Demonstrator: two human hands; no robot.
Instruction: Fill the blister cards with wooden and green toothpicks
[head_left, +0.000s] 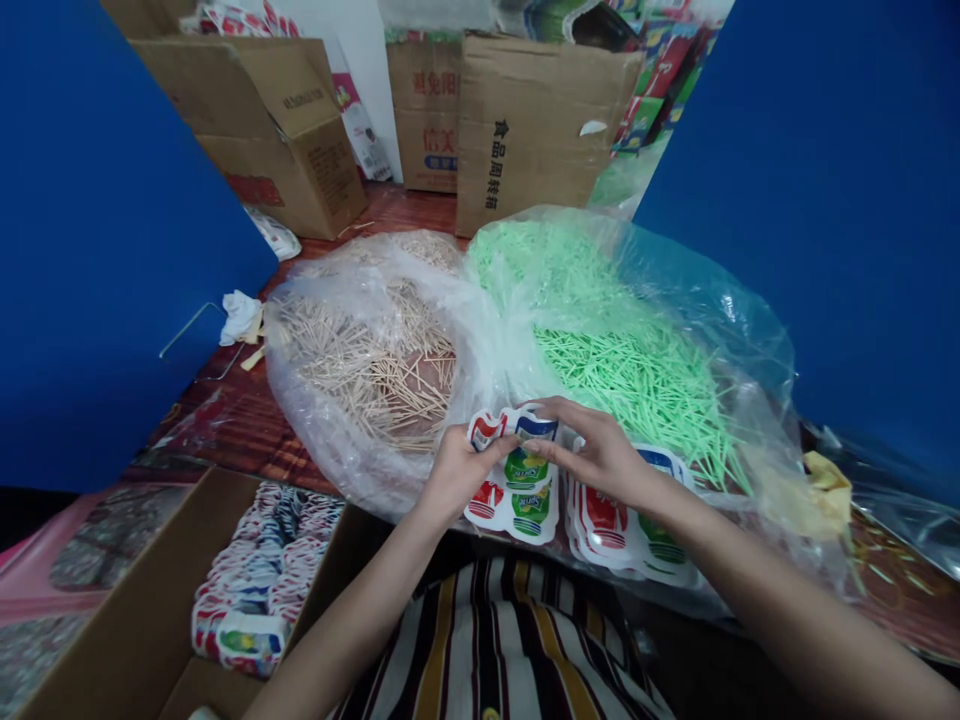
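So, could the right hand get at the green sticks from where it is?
Probably yes: the right hand is beside the green sticks, and the nearer ones look uncovered by the clear bag. It holds the printed card, though, and may need to let go.

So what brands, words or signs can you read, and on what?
"Sprite": held printed card
"食品周转箱": front carton
"避免阳" (cut off), "信美": rear carton
Other print, including on the stacked cards and left carton: too small or blurred.
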